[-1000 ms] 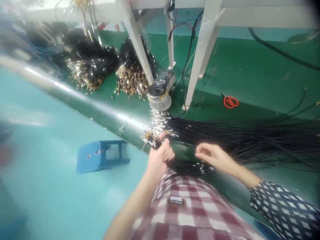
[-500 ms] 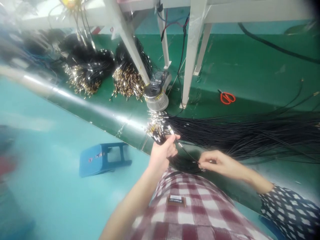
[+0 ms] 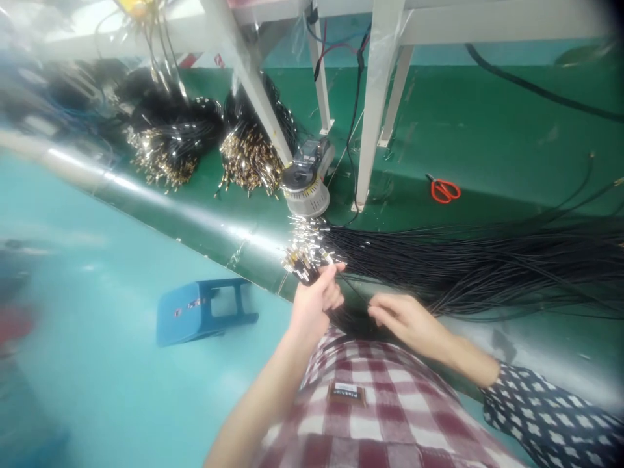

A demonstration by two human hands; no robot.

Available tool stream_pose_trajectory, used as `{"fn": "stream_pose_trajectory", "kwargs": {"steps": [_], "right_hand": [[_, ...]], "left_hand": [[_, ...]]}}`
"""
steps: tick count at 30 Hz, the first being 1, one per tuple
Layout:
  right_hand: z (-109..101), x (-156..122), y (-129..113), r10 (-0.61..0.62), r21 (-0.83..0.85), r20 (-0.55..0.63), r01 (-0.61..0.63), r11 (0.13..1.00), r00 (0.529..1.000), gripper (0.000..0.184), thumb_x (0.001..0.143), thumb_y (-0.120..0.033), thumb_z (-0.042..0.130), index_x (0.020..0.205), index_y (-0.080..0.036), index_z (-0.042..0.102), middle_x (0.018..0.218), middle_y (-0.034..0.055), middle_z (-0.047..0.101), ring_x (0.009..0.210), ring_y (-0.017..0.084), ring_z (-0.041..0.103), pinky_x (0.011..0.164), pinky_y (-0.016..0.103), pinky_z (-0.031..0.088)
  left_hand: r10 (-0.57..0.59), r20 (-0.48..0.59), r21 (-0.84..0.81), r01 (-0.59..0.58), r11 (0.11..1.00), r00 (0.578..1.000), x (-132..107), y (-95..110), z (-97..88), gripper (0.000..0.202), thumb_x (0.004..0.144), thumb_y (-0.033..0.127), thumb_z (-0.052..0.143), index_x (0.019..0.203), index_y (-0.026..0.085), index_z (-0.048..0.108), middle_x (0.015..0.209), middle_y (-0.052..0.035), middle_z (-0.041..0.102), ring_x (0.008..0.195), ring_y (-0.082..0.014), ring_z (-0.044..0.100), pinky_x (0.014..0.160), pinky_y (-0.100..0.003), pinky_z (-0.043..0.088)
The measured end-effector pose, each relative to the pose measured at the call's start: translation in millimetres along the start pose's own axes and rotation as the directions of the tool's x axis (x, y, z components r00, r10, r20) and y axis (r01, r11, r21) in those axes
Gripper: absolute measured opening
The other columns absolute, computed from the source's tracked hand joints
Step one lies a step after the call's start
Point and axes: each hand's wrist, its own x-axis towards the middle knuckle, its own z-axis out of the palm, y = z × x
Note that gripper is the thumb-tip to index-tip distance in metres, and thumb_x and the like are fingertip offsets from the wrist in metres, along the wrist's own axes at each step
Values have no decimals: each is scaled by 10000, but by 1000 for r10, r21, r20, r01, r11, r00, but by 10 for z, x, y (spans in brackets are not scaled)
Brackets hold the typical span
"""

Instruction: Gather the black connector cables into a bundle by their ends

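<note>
Clock: centred on the left hand (image 3: 316,300), 12 at the top of the view.
Change: over the last half second the right hand (image 3: 409,322) has moved in towards the left one, so the stretch between them is shorter; the left hand has barely shifted.
Left fingers: curled closed around a bundle of metal-tipped cables (image 3: 298,265), tips pointing to 11 o'clock.
Right fingers: at 3 o'clock, thumb and forefinger pinched on a thin black cable (image 3: 355,291) running across from the left hand.
Loose cables (image 3: 468,266): spread towards 3 o'clock.
Machine: a grey round-based machine (image 3: 306,190) near, at 12.
Scissors: orange-handled scissors (image 3: 444,190) well apart, at 2.
Edge: the green bench (image 3: 487,130) ends just beside the left hand, at 9.
Open room: bare bench top beyond the scissors.
</note>
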Motion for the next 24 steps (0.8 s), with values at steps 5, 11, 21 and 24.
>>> {"fn": "stream_pose_trajectory", "kwargs": {"steps": [5,11,21,24], "right_hand": [[44,106,-61,-68,-67,-16,67,996,998,332,962,-347,392,734,-182,568,633,-3,569,585,122,509,578,230,376],[-97,57,358,-24,-361,89,54,931,996,265,921,-332,488,817,-193,689,849,50,682,741,164,618,658,251,428],[-73,1117,602,366,-361,-90,-373,855,926,279,808,-447,618,851,-190,718,924,84,718,841,221,639,718,285,443],[70,1278,565,346,-331,-111,-362,871,932,194,830,-336,605,817,-166,697,925,109,708,860,221,632,749,303,440]], "left_hand": [[-59,53,29,58,998,997,-34,-29,-14,309,769,350,698,933,90,664,421,113,219,375,-24,196,430,-203,193],[9,-41,-42,-11,999,999,-85,-74,-265,344,794,427,648,716,92,655,504,47,375,429,-34,321,457,-204,271],[-2,122,-212,28,977,993,-134,-49,-319,454,906,401,473,524,162,425,424,51,294,432,-84,370,596,-267,421],[-2,78,-264,23,964,997,-167,-19,-277,390,905,396,482,596,159,465,408,75,219,371,-55,187,452,-217,271]]}}
